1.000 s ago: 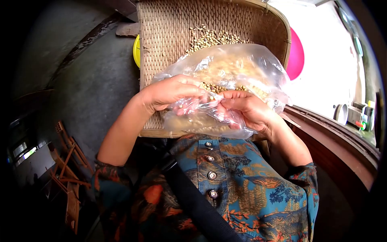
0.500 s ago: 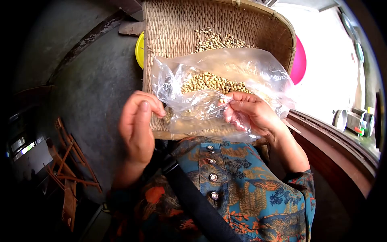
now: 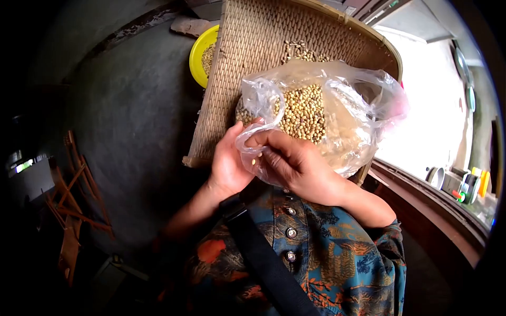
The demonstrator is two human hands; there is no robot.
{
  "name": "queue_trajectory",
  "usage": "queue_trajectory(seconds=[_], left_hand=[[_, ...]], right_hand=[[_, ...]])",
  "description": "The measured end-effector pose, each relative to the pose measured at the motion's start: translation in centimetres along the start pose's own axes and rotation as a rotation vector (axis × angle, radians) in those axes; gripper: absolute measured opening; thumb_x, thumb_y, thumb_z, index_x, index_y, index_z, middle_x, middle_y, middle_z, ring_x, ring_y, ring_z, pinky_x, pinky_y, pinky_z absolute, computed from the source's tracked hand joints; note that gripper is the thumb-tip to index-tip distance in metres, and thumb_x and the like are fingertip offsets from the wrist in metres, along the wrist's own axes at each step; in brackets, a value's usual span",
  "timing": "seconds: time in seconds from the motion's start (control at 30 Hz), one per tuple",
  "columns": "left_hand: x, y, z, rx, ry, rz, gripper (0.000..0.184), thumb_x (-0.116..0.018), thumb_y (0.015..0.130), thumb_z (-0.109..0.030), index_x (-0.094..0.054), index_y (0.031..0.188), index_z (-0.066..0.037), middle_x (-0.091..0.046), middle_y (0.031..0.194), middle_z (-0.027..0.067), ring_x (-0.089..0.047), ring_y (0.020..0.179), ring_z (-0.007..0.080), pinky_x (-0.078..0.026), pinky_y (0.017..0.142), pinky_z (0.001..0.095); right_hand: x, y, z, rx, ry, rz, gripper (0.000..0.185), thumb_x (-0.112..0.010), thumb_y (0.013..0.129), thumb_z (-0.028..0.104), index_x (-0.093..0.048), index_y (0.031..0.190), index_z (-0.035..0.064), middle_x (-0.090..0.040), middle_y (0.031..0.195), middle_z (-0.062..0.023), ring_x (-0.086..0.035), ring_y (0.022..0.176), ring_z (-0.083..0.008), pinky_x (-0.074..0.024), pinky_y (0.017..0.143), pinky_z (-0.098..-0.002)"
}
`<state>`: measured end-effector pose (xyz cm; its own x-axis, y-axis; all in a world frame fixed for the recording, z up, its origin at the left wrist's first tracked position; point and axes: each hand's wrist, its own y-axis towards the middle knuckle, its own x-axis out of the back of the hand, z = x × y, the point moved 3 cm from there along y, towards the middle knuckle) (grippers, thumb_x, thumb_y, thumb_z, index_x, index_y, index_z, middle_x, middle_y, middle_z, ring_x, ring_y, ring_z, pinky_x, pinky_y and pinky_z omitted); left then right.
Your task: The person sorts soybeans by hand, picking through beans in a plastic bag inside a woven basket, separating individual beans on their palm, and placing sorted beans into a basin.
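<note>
A clear plastic bag with pale yellow beans in it lies in a woven bamboo basket, its mouth towards me. My left hand is cupped against the bag's near left edge, closed on the plastic, with its fingers partly hidden behind the film. My right hand reaches across from the right, its bent fingers closed on the gathered rim beside the left hand. A few single beans show through the plastic between the hands. Loose beans lie in the basket beyond the bag.
A yellow basin holding beans stands left of the basket. Wooden furniture is on the floor at far left. A reddish-brown sill runs along the right, with small containers outside it.
My left hand has moved right to the bag's edge, and my right hand has moved left to meet it. The rim is now gathered between them. The view has shifted, showing more of the yellow basin.
</note>
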<state>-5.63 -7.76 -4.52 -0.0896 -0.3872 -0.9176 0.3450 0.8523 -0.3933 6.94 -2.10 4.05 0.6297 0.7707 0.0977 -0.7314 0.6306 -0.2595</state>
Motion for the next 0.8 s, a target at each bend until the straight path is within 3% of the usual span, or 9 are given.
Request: queue_trajectory(seconds=[0.03,0.17,0.27,0.37,0.5,0.7,0.77,0.8], left_hand=[[-0.1,0.0,0.0,0.025,-0.084,0.039,0.048,-0.030,0.104,-0.037,-0.051,0.131,-0.004,-0.057,0.128,0.0210,-0.055,0.119,0.0334,-0.042,0.104,0.0460],[1.1,0.4,-0.1,0.011,-0.086,-0.012,0.047,-0.030,0.104,-0.037,-0.052,0.130,-0.005,-0.056,0.128,0.0222,-0.054,0.120,0.0352,-0.042,0.104,0.0476],[1.1,0.5,0.0,0.028,-0.098,-0.003,0.045,-0.031,0.103,-0.035,-0.052,0.128,-0.003,-0.057,0.126,0.0214,-0.055,0.117,0.0332,-0.043,0.103,0.0453],[1.5,1.2,0.0,0.042,-0.162,0.009,0.044,-0.031,0.103,-0.031,-0.053,0.125,0.000,-0.058,0.124,0.0194,-0.058,0.113,0.0298,-0.045,0.101,0.0417],[0.2,0.8,-0.3,-0.033,0.081,0.031,0.044,-0.028,0.102,-0.026,-0.053,0.125,0.003,-0.059,0.123,0.0175,-0.059,0.111,0.0268,-0.045,0.100,0.0399],[0.4,1.0,-0.2,-0.166,0.124,-0.144,0.046,-0.024,0.103,-0.024,-0.050,0.130,0.003,-0.060,0.124,0.0154,-0.054,0.120,0.0279,-0.041,0.107,0.0413],[1.1,1.2,-0.6,-0.146,-0.052,-0.017,0.038,-0.036,0.102,-0.024,-0.054,0.124,0.002,-0.060,0.123,0.0150,-0.054,0.119,0.0274,-0.041,0.107,0.0406],[1.2,0.9,-1.2,-0.154,-0.121,0.110,0.035,-0.044,0.101,-0.024,-0.056,0.119,0.003,-0.060,0.122,0.0154,-0.056,0.116,0.0276,-0.042,0.106,0.0402]], right_hand=[[-0.2,0.2,0.0,0.055,-0.043,-0.032,0.025,-0.055,0.095,0.007,-0.054,0.119,0.0016,-0.065,0.082,-0.0223,-0.068,0.077,-0.0361,-0.0527,0.068,-0.0398],[-0.5,0.6,0.7,0.116,-0.234,-0.124,0.024,-0.058,0.092,0.007,-0.054,0.115,0.0034,-0.064,0.083,-0.0252,-0.065,0.080,-0.0437,-0.0523,0.066,-0.0459],[-0.8,0.7,1.0,0.125,-0.378,-0.149,0.024,-0.065,0.090,0.004,-0.059,0.113,0.0021,-0.066,0.089,-0.0134,-0.069,0.077,-0.0205,-0.0540,0.067,-0.0306],[-0.6,0.5,2.0,0.331,-0.574,-0.227,0.015,-0.069,0.087,0.003,-0.063,0.101,0.0021,-0.066,0.082,-0.0108,-0.067,0.067,-0.0212,-0.0532,0.060,-0.0298],[-0.7,0.3,4.0,0.438,-0.586,-0.279,0.011,-0.073,0.084,0.004,-0.064,0.087,0.0015,-0.065,0.073,-0.0077,-0.063,0.057,-0.0176,-0.0498,0.052,-0.0282],[0.3,-0.1,5.2,0.540,-0.471,-0.310,0.009,-0.072,0.085,0.002,-0.063,0.087,0.0002,-0.064,0.072,-0.0051,-0.057,0.055,-0.0101,-0.0441,0.049,-0.0243],[1.3,-0.3,4.2,0.685,-0.359,-0.354,0.009,-0.067,0.087,-0.002,-0.062,0.094,-0.0014,-0.064,0.076,-0.0057,-0.054,0.058,-0.0079,-0.0429,0.051,-0.0223],[2.2,-1.4,4.5,0.515,-0.438,-0.351,0.011,-0.064,0.089,-0.004,-0.061,0.099,-0.0025,-0.063,0.077,-0.0066,-0.054,0.060,-0.0076,-0.0432,0.053,-0.0214]])
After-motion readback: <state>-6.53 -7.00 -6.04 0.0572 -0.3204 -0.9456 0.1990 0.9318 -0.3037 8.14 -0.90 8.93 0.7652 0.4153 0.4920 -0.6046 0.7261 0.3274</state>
